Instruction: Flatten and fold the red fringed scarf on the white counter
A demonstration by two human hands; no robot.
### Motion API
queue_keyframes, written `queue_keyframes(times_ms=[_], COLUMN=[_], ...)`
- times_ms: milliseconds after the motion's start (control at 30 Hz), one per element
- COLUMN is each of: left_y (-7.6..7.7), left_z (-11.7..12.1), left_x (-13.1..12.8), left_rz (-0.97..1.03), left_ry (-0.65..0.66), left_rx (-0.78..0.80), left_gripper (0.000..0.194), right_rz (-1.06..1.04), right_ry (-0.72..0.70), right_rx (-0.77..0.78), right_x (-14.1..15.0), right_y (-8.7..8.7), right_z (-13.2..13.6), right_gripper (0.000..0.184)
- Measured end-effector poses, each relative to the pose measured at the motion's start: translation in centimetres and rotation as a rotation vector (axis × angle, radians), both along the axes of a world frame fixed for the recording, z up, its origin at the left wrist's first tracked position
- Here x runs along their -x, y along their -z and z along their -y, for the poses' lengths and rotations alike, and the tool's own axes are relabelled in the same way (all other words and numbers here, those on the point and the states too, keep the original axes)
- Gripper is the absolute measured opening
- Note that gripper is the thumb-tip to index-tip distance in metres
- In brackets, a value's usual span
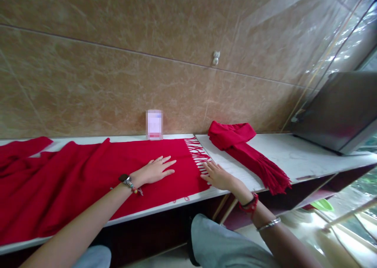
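Observation:
A red fringed scarf [173, 154] lies along the white counter, smooth at its right end and rumpled into folds toward the left. Flat on its smooth part rests my left hand [154, 170], fingers spread, with a watch and a beaded bracelet at the wrist. My right hand [217, 174] is at the white-looking gaps of the fringe [196, 152], palm down with fingers stretched out, partly over the scarf's edge. Neither hand grips anything. To the right, a second red scarf [235, 140] lies folded over itself, its tassels hanging past the counter's front edge.
A small pale box [154, 124], blurred out, stands against the brown tiled wall [118, 83]. A grey metal appliance [335, 111] sits at the right end of the white counter [277, 150]. Open shelving lies beneath; a green basin [323, 205] is low at right.

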State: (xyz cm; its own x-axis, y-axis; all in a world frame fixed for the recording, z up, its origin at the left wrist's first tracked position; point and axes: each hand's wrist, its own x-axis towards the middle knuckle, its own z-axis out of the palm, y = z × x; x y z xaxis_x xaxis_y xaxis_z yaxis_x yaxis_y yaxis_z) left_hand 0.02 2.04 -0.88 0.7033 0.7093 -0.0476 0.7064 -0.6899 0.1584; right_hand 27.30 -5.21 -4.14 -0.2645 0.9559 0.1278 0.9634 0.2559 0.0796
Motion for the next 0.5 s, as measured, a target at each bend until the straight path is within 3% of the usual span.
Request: queue_keyframes(times_ms=[100, 200, 267, 333, 500], left_y=[-1.5, -1.4, -0.2, 1.3, 3.2], left_z=[-2.3, -5.0, -6.2, -6.9, -7.1], left_x=[-0.8, -2.1, -2.8, -3.1, -3.0], left_rz=[0.043, -0.018, -0.064, -0.044, 0.002], left_ry=[-0.066, -0.109, -0.125, -0.174, -0.186], left_rx=[-0.059, -0.015, 0.033, -0.032, -0.113], left_gripper=[0.05, 0.05, 0.054, 0.058, 0.059], right_rz=[-0.095, -0.153, -0.131, -0.08, -0.047], right_ry=[0.034, 0.009, -0.027, -0.068, -0.093], right_rx=[-0.039, -0.027, 0.014, 0.04, -0.084], right_x=[1.0, 3.6, 5.0, 5.4, 2.9], right_y=[-1.9, -2.8, -2.2, -0.8, 2.6], right_z=[-2.1, -5.5, -7.4, -8.6, -9.3], right_gripper=[0.057, 0.057, 0.054, 0.049, 0.047])
